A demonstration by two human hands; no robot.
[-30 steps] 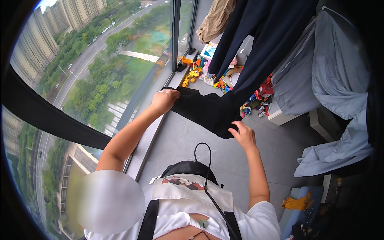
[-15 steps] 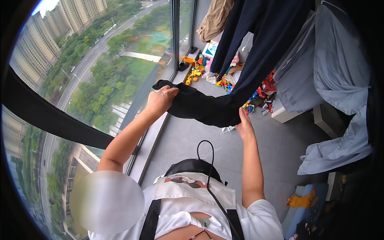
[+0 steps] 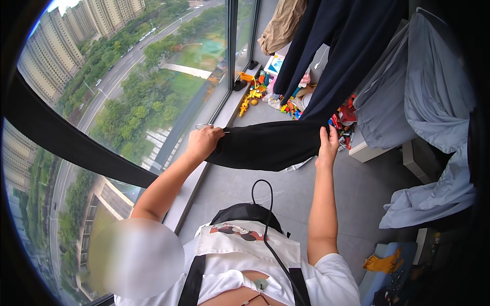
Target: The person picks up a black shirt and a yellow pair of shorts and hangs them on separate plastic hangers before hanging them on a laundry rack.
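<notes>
Both arms reach forward at chest height. The left hand (image 3: 203, 143) and the right hand (image 3: 327, 145) each close on one end of a black garment (image 3: 270, 149), stretched between them over the grey floor (image 3: 306, 188) beside the window (image 3: 168, 76).

Dark garment (image 3: 326, 61) runs off the top edge.

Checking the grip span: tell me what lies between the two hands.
In the head view, only the black fabric garment spans from the left hand to the right hand, held at both ends.
</notes>
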